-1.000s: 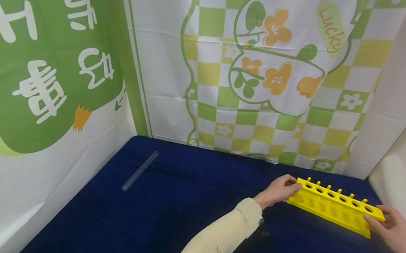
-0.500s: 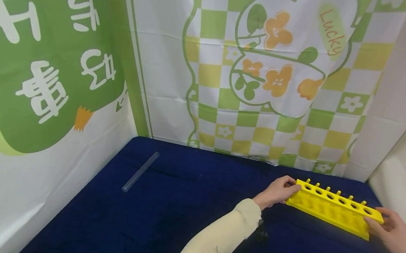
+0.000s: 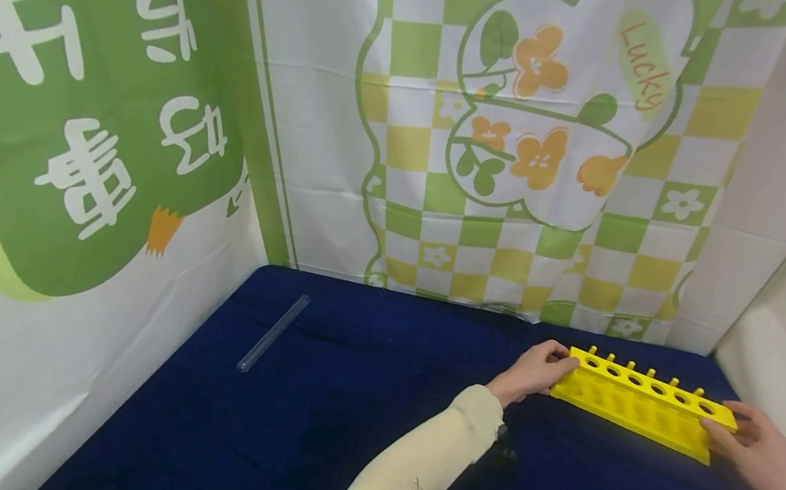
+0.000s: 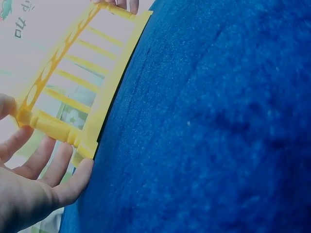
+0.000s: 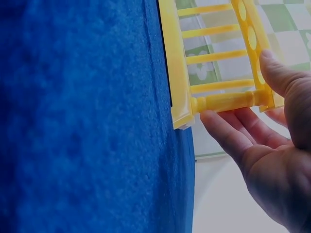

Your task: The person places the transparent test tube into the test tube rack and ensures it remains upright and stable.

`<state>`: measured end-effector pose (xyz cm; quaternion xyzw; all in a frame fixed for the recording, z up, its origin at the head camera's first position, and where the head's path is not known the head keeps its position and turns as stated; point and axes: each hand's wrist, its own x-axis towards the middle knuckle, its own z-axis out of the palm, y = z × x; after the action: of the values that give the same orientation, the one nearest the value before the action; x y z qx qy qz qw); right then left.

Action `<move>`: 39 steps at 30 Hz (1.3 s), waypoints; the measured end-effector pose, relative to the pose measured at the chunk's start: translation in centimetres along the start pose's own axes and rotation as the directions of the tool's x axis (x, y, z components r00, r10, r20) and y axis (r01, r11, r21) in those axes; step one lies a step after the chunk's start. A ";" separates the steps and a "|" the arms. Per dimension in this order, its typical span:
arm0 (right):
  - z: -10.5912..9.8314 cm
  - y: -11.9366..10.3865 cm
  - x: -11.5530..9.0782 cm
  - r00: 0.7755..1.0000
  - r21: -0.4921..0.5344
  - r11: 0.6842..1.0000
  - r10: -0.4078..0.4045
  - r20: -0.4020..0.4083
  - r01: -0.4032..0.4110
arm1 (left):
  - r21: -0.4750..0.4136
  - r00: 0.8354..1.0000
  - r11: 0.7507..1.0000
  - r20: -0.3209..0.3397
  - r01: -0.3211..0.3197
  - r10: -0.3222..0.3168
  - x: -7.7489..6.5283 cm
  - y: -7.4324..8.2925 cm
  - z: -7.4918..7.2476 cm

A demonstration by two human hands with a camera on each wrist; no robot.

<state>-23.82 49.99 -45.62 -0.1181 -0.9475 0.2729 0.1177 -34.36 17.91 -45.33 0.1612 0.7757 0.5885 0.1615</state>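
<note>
The yellow test-tube rack [image 3: 640,400] stands on the blue-covered surface [image 3: 343,425] at its far right, near the patterned backdrop [image 3: 521,146]. The left hand [image 3: 530,370] grips the rack's left end, fingers curled around it. The right hand [image 3: 758,456] grips the right end, thumb on top. A clear glass tube [image 3: 273,332] lies well apart, far left.

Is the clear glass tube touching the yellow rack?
Apart. The head view shows the glass tube lying alone on the blue cloth at far left, while the yellow rack sits far right, one hand at each end.
</note>
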 end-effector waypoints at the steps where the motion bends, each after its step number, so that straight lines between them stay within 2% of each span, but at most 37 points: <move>1: 0.1 0.0 0.1 1.000 0.003 1.000 0.000 -0.001 0.000 | 0.000 1.000 1.000 -0.002 0.001 -0.001 0.0 0.0 0.0; 12: 0.1 -0.9 0.1 1.000 0.043 0.999 -0.017 0.021 0.016 | 0.006 1.000 1.000 -0.012 0.005 -0.004 0.1 -0.1 -0.5; 30: 0.5 -1.4 0.3 0.999 0.034 0.999 -0.016 0.049 0.015 | -0.002 1.000 1.000 0.006 0.005 -0.005 -0.6 0.1 -1.6; 39: 1.0 -2.3 0.4 0.999 0.049 0.999 -0.018 0.033 0.017 | -0.010 1.000 1.000 -0.016 0.009 -0.009 -0.5 -0.2 -1.9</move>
<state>-24.90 47.71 -45.12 -0.1023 -0.9434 0.2967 0.1070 -34.77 15.99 -44.99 0.1522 0.7746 0.5930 0.1588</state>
